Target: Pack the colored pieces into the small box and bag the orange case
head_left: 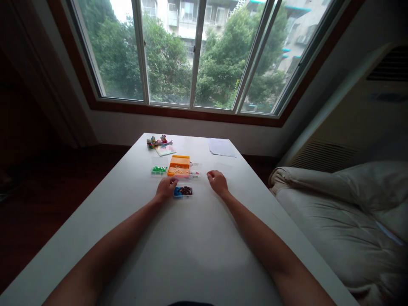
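Observation:
My left hand (165,188) rests at the left end of a small clear box (183,196) that holds blue and dark brown bits. Its fingers are curled together by the box's far left corner; what they grip, if anything, is too small to make out. To the right of the box, my right hand (218,182) lies on the table with fingers folded in, and what is inside them is hidden. Just beyond the hands sits an open orange case (180,160) with small pale pieces in it. Left of that case is a clear box of green pieces (159,170).
Small colourful figures (153,142) and a printed card (165,150) lie at the white table's (191,250) far left. White paper sheets (222,147) lie far right. A cushioned sofa (321,208) stands to the right, and a window (191,55) is behind the table.

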A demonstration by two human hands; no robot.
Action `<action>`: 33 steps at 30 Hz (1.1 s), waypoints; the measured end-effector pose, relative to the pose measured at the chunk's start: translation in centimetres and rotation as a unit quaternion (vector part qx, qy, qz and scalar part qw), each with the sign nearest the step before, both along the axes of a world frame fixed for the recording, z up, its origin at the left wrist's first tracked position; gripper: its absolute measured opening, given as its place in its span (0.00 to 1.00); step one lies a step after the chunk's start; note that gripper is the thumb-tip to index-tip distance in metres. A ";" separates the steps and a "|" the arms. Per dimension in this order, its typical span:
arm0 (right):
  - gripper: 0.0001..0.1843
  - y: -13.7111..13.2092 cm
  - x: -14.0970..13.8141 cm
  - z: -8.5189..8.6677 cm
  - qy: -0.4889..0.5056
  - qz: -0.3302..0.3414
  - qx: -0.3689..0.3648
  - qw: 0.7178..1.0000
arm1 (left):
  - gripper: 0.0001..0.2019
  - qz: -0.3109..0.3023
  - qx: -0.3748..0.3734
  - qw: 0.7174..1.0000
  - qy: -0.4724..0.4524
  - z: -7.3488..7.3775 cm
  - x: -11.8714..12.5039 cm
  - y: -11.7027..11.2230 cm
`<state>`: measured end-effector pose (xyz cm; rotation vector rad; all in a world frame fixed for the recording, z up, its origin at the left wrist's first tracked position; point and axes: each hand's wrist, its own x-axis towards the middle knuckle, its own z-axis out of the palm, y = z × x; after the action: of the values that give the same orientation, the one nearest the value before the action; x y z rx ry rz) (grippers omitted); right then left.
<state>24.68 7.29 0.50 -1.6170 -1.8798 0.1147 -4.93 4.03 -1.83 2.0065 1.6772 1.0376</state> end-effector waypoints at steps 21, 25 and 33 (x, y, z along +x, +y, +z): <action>0.14 5.6 -4.9 1.7 0.022 -0.135 -0.137 0.981 | 0.15 0.064 -0.030 0.997 -0.022 0.5 -1.3 0.6; 0.16 4.2 -5.2 1.6 0.108 -0.050 -0.088 0.989 | 0.16 0.068 -0.039 0.997 -0.029 0.6 -1.4 0.6; 0.15 0.7 -8.6 0.9 0.184 0.100 -0.070 0.975 | 0.14 0.034 -0.055 0.997 -0.042 0.9 -1.5 0.7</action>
<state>16.09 8.03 1.44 -1.3767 -1.7660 0.6032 -6.44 4.74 -0.96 1.8236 1.7293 1.0134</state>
